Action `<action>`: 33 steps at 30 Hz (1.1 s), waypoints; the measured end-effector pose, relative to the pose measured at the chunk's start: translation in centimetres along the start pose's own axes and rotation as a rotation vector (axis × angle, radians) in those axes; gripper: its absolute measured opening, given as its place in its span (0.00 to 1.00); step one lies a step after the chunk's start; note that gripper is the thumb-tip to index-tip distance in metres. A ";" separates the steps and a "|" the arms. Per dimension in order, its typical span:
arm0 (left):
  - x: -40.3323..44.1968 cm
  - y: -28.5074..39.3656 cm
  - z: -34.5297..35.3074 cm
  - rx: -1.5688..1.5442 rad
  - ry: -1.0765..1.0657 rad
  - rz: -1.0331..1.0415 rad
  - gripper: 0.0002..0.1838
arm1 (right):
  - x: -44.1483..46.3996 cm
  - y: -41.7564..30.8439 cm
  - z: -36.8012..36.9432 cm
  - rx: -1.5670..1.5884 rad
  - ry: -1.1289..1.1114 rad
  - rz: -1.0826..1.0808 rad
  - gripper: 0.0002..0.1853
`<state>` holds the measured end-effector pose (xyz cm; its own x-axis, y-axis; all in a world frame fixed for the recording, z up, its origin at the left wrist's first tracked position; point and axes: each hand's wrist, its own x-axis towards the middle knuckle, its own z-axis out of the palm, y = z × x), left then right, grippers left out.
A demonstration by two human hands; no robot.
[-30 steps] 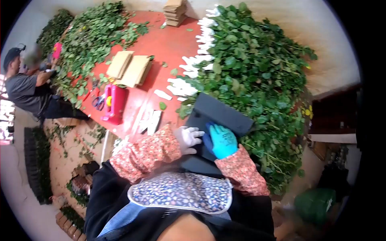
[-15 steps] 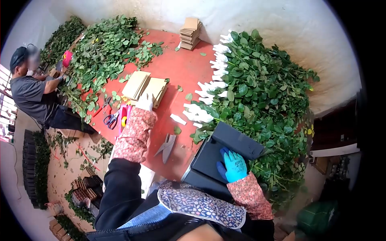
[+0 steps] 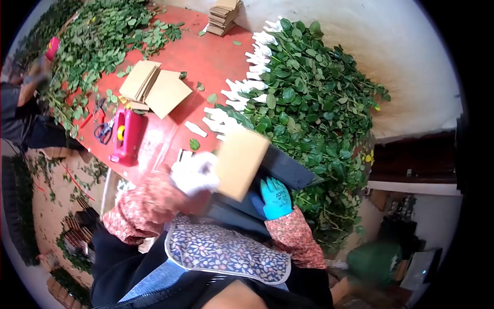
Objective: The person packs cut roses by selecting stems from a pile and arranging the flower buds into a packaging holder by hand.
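Observation:
My left hand (image 3: 195, 174), in a white glove and smeared by motion, is closed on the left edge of a tan cardboard sheet (image 3: 241, 162). That sheet is held above a black box-like holder (image 3: 290, 167) in front of me and hides part of it. My right hand (image 3: 276, 199), in a teal glove, lies on the holder with its fingers stretched out. Left of the cardboard in my hand, a white paper-like strip (image 3: 196, 129) lies on the red table (image 3: 216, 56). More cardboard sheets (image 3: 168, 93) are stacked farther off.
Leafy stems with white-wrapped ends (image 3: 309, 103) fill the right side. A pink tape dispenser (image 3: 128, 136) and scissors (image 3: 104, 132) lie at left. Another cardboard stack (image 3: 224, 16) stands by the wall. A co-worker (image 3: 23, 110) stands at the left beside loose greenery (image 3: 103, 41).
My left hand has moved from the cardboard stack toward me and right, bringing a sheet over the black holder. My right hand stays on the holder. The whole view has shifted.

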<state>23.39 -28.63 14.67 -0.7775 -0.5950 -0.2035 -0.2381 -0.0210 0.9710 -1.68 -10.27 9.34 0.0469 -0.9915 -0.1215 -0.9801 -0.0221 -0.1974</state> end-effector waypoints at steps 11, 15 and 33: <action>2.7 -0.3 7.4 0.653 -0.509 -0.002 0.17 | 0.4 2.0 -1.0 0.337 0.004 -0.059 0.22; 2.2 -0.1 7.2 0.779 -0.438 0.058 0.18 | -0.8 -1.3 -5.7 0.105 -0.063 0.107 0.20; 4.6 -0.8 4.1 0.753 -0.422 -0.407 0.22 | 2.1 -3.5 -2.6 0.020 0.001 -0.042 0.40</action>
<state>17.63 -28.10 12.44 -0.6635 -0.3139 -0.6792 -0.7342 0.4478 0.5103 1.35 -12.58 12.27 0.0873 -0.9899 -0.1118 -0.9733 -0.0608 -0.2215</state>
